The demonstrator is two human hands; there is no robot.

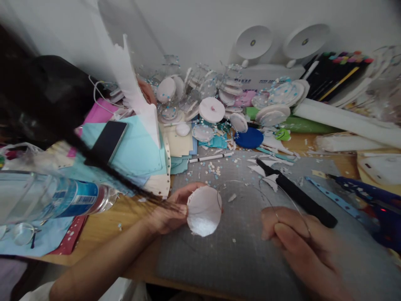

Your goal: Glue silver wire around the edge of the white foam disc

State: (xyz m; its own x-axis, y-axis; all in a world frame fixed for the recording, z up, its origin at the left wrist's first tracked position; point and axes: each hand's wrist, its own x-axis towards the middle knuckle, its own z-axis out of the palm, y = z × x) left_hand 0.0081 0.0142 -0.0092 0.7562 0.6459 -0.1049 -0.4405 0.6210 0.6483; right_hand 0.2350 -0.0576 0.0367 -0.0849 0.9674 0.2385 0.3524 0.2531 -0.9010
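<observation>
While our left hand (173,211) holds up a round white disc (204,217) over the near part of the grey cutting mat (225,263), we judge the work on this piece to be only partway along. Its round shape is done, though the rim looks a little ragged, and the face toward us carries none of the blue flecks that dot the decorated discs (282,93) massed at the back of the surface (125,217). Judging by those, trimming is probably left, and the thin wire (232,181) seems not to be settled in place: its arc reaches the upper right edge of the disc, yet we cannot tell whether it is fastened there. Our left fingers are curled behind and against the disc's left side, closed enough to grip it, partly hidden by it and by a dark blurred strand (103,163). Our right hand (300,242) is well apart to the right, thumb and forefinger pinched together on the wire, which loops above the knuckles. Just beyond that hand lies a black-handled knife (303,198), with a blue glue gun (372,196) farther right and star confetti (214,169) scattered behind the disc.
</observation>
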